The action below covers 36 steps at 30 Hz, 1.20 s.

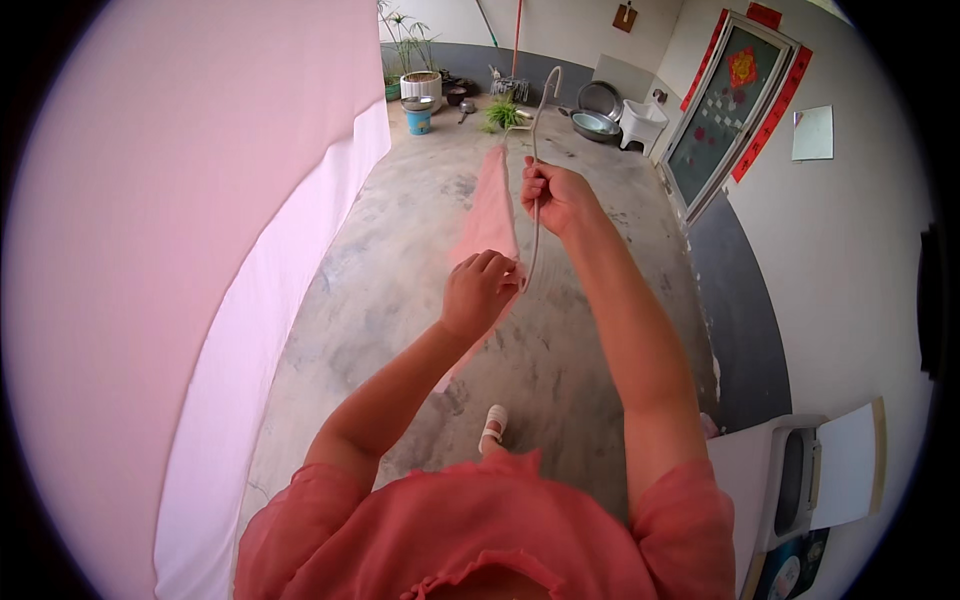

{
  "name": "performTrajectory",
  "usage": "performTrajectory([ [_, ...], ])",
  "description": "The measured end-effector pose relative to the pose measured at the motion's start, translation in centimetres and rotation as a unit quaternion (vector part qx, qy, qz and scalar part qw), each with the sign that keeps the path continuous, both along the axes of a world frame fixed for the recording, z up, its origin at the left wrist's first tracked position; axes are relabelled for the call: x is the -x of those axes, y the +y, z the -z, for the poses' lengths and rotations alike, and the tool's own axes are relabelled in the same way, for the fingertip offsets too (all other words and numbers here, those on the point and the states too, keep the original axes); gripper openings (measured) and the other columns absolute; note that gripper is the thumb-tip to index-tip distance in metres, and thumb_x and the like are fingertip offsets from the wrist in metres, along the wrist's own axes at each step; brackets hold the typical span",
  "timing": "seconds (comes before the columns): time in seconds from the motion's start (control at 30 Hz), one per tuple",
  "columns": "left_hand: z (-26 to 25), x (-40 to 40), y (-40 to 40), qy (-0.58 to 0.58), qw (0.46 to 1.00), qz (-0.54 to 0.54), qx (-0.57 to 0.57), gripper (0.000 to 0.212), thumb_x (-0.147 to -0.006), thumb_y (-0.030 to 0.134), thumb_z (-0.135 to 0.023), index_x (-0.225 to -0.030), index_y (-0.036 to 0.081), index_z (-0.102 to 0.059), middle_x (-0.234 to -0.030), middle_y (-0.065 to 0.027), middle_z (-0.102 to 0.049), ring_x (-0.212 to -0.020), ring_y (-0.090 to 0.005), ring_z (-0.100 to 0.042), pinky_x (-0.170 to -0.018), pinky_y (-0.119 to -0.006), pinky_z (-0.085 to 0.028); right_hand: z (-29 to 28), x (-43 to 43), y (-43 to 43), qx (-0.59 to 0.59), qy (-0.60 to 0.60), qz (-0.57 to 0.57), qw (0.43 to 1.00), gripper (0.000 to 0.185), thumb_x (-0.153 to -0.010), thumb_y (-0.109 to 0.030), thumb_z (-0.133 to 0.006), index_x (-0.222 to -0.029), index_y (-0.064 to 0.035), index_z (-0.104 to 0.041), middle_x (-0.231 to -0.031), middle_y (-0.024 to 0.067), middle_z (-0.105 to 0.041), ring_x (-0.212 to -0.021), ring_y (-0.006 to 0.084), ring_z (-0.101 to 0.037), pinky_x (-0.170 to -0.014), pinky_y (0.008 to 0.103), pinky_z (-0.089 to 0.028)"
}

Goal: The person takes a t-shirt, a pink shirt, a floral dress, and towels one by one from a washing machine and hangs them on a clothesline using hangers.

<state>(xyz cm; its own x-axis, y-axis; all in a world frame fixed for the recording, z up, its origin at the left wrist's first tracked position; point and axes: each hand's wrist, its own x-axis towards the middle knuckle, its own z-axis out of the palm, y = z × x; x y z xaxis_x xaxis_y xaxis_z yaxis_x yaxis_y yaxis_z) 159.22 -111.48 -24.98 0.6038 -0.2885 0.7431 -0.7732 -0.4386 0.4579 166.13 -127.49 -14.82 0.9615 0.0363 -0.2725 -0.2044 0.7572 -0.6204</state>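
Observation:
My right hand [556,196] grips the rod of a pale clothes hanger [535,217], whose curved hook points up and away from me. My left hand [480,289] pinches a pink cloth [489,206] by its edge, close to the hanger's near end. From there the cloth hangs down in a narrow fall and reaches along the hanger to its far end, where it also seems attached. Part of the cloth is hidden behind my left hand and forearm.
A large pink sheet [247,150] hangs at my left. An open-lidded washing machine [791,480] stands at lower right. Against the far wall are a potted plant [421,86], a blue bucket [418,120], basins [596,124] and a white plastic stool [643,124]. A door [731,112] is on the right.

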Motion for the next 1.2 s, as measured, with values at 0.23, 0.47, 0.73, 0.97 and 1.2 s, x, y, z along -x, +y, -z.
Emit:
performTrajectory([
  [0.23,-2.9,-17.9,-6.2,0.106,0.982,0.135,-0.075,0.013,-0.077,0.003,-0.062,-0.089,0.008,-0.065,-0.089,-0.0051,-0.065,-0.078,-0.0259,-0.061,-0.066,-0.032,-0.05,0.0,-15.6,-12.7,0.085,-0.033,0.027,0.995,0.006,-0.093,-0.004,-0.042,-0.091,-0.0003,-0.045,-0.076,0.011,-0.054,-0.063,0.0194,-0.055,-0.06,0.0315,-0.054],
  [0.47,-6.2,-31.5,-14.7,0.13,0.98,-0.135,-0.072,0.016,-0.08,0.015,-0.063,-0.094,0.006,-0.063,-0.093,-0.0071,-0.065,-0.073,-0.0191,-0.064,-0.062,-0.032,-0.05,0.0,-26.9,-18.8,0.128,-0.047,0.05,0.989,0.008,-0.095,-0.005,-0.04,-0.091,0.0011,-0.044,-0.08,0.0131,-0.056,-0.071,0.0237,-0.059,-0.07,0.0386,-0.058],
  [0.73,-2.6,-49.0,-21.5,0.586,0.72,0.198,0.315,0.027,-0.087,0.023,-0.06,-0.094,-0.003,-0.062,-0.081,-0.0077,-0.065,-0.069,-0.0162,-0.064,-0.065,-0.028,-0.052,2.8,-40.9,-24.3,0.162,-0.051,0.084,0.982,0.008,-0.094,-0.007,-0.043,-0.092,0.0003,-0.047,-0.083,0.0128,-0.059,-0.076,0.0237,-0.062,-0.073,0.0376,-0.057],
  [0.97,-5.0,-65.5,-23.9,0.471,0.868,0.126,0.092,0.03,-0.078,0.018,-0.069,-0.098,-0.003,-0.059,-0.073,-0.0067,-0.064,-0.062,-0.0137,-0.061,-0.059,-0.027,-0.051,2.9,-56.3,-27.0,0.216,-0.073,0.104,0.968,0.009,-0.093,-0.008,-0.046,-0.093,0.0008,-0.047,-0.083,0.0134,-0.059,-0.074,0.0248,-0.063,-0.069,0.0364,-0.058],
  [1.2,-8.5,-75.8,-22.6,0.548,0.811,0.196,-0.058,0.031,-0.077,0.02,-0.07,-0.098,0.0,-0.06,-0.072,-0.0059,-0.065,-0.056,-0.0112,-0.059,-0.05,-0.021,-0.046,2.3,-68.9,-27.2,0.22,-0.108,0.094,0.965,0.008,-0.094,-0.01,-0.047,-0.092,-0.0026,-0.046,-0.086,0.0112,-0.059,-0.079,0.0227,-0.063,-0.072,0.0339,-0.056],
])
